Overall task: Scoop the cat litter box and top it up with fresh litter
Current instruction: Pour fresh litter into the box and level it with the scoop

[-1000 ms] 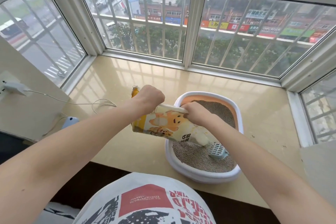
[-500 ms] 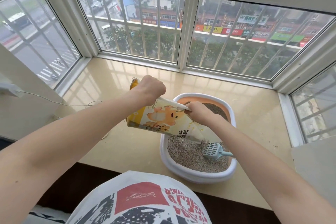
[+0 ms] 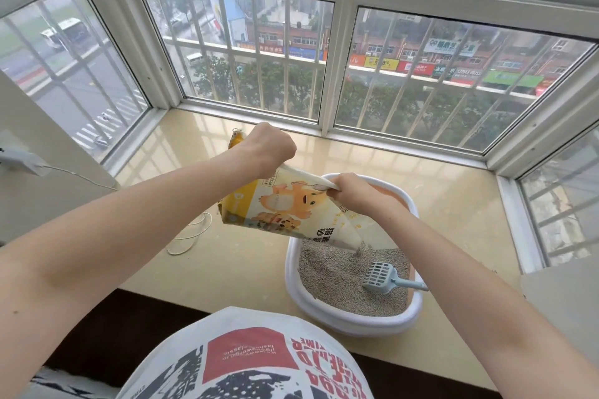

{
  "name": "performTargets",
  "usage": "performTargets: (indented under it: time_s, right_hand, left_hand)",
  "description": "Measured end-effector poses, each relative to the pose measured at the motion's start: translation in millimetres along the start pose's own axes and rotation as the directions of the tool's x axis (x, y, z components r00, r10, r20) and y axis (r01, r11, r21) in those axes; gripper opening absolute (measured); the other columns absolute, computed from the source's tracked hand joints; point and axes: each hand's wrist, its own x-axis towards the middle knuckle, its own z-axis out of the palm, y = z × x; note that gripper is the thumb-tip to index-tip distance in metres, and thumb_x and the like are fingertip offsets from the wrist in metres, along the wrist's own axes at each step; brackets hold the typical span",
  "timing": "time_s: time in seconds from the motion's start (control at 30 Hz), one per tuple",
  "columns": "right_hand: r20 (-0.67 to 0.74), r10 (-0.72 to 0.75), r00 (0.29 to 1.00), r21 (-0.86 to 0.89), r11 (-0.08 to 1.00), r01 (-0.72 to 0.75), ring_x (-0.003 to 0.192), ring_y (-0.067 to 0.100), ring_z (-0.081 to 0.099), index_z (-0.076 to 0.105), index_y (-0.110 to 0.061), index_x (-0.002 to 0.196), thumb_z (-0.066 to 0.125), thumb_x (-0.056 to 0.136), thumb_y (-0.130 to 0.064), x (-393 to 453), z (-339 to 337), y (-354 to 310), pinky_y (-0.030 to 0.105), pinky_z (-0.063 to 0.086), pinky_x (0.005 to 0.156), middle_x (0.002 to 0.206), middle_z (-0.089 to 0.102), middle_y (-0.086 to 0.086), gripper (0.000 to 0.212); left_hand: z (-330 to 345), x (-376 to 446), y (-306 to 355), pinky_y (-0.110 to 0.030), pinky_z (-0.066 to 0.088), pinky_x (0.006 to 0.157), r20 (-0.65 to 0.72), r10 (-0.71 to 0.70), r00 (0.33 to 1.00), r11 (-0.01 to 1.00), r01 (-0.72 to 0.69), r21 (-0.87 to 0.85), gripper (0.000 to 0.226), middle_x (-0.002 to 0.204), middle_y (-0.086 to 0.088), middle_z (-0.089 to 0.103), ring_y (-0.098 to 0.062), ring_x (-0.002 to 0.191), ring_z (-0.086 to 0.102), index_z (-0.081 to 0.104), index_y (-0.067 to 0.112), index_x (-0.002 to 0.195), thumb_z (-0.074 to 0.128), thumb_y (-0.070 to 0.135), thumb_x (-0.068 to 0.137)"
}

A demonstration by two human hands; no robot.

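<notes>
A white and orange litter box (image 3: pixel 350 324) sits on the beige windowsill, filled with grey litter (image 3: pixel 327 272). A pale blue slotted scoop (image 3: pixel 381 275) lies in the litter at the right side. I hold a yellow and white litter bag (image 3: pixel 285 210) with cartoon cats, tilted mouth-down over the box. My left hand (image 3: pixel 269 149) grips its raised bottom end. My right hand (image 3: pixel 351 189) pinches its upper edge near the mouth. A thin stream of grains falls from the mouth into the box.
The windowsill (image 3: pixel 227 269) is ringed by barred windows on three sides. A white cable (image 3: pixel 191 236) coils on the sill left of the bag, leading to a charger (image 3: pixel 19 160) on the left wall. A dark strip runs along the sill's front edge.
My left hand has lifted the bag's bottom end higher, so the bag tilts more steeply. The bag now looks flatter. The view has shifted slightly downward.
</notes>
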Motion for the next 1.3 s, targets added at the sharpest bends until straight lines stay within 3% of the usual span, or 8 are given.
performTargets:
  time_s: [0.2,0.3,0.4,0.5,0.73,0.87,1.07,1.3]
  right_hand:
    - [0.022,0.000,1.000,-0.031,1.000,0.001,0.054,0.019,0.050,0.064,-0.007,0.104,0.043,0.095,-0.015,0,-1,-3,0.025,0.039,0.049,0.072,0.062,0.010,0.024]
    - [0.025,-0.024,0.999,-0.037,0.999,0.025,0.059,0.019,0.054,0.066,-0.016,0.102,0.048,0.092,-0.014,-3,-2,0,0.028,0.044,0.054,0.079,0.068,0.008,0.021]
    - [0.027,0.054,0.998,-0.112,0.992,-0.051,0.067,0.020,0.061,0.068,-0.022,0.085,0.058,0.084,-0.014,-10,-2,13,0.034,0.051,0.062,0.078,0.069,0.002,0.013]
    - [0.043,0.150,0.988,-0.211,0.968,-0.137,0.060,0.017,0.053,0.060,-0.019,0.065,0.059,0.085,-0.010,-20,4,24,0.027,0.038,0.051,0.063,0.059,-0.003,0.022]
    - [0.037,0.049,0.998,-0.409,0.912,-0.030,0.069,0.022,0.053,0.068,-0.021,0.090,0.052,0.094,-0.014,-3,-12,-15,0.028,0.038,0.061,0.067,0.051,-0.005,0.018]
    - [0.057,-0.003,0.998,-0.468,0.883,0.030,0.071,0.026,0.050,0.067,-0.010,0.086,0.058,0.092,-0.023,7,-22,-41,0.028,0.037,0.063,0.072,0.054,0.003,0.016]
    - [0.094,-0.018,0.995,-0.537,0.841,0.066,0.071,0.026,0.052,0.056,-0.015,0.074,0.059,0.092,-0.023,15,-17,-64,0.028,0.039,0.063,0.068,0.052,0.001,0.020]
    - [0.139,-0.051,0.989,-0.661,0.738,0.131,0.073,0.027,0.050,0.061,-0.013,0.081,0.053,0.090,-0.017,13,-8,-94,0.028,0.035,0.062,0.075,0.052,0.004,0.013]
  left_hand:
    - [5,0,1,-0.025,0.020,0.045,0.008,-0.005,1.000,1.000,0.005,-0.014,0.037,0.062,0.006,0.037,-0.011,0.049,0.030,0.034,0.019,0.061,0.061,0.003,0.080]
    - [12,0,0,-0.024,0.021,0.046,0.011,-0.012,1.000,1.000,0.012,-0.022,0.037,0.062,0.006,0.037,-0.012,0.050,0.032,0.034,0.019,0.061,0.062,0.006,0.082]
    - [30,0,-2,-0.024,0.023,0.046,0.035,-0.023,0.999,0.999,0.024,-0.043,0.037,0.062,0.007,0.039,-0.016,0.059,0.043,0.036,0.020,0.061,0.063,0.014,0.086]
    - [54,-6,-3,-0.025,0.029,0.051,0.077,-0.053,0.996,0.996,0.058,-0.069,0.025,0.063,0.007,0.041,-0.020,0.068,0.050,0.048,0.020,0.069,0.064,0.019,0.087]
    - [117,-29,-22,-0.027,0.040,0.062,0.184,-0.121,0.975,0.967,0.158,-0.201,0.011,0.097,0.004,0.066,-0.021,0.090,0.064,0.064,0.020,0.090,0.065,0.030,0.087]
    - [142,-39,-27,-0.027,0.041,0.065,0.197,-0.146,0.970,0.937,0.199,-0.287,0.018,0.103,0.003,0.065,-0.022,0.097,0.063,0.064,0.019,0.095,0.066,0.035,0.088]
    - [167,-48,-32,-0.027,0.038,0.066,0.241,-0.178,0.954,0.865,0.268,-0.423,0.020,0.102,-0.001,0.065,-0.024,0.096,0.062,0.060,0.016,0.089,0.069,0.034,0.086]
    - [189,-56,-27,-0.028,0.037,0.066,0.270,-0.146,0.952,0.836,0.264,-0.481,0.022,0.108,-0.005,0.064,-0.025,0.101,0.061,0.062,0.010,0.100,0.063,0.030,0.090]
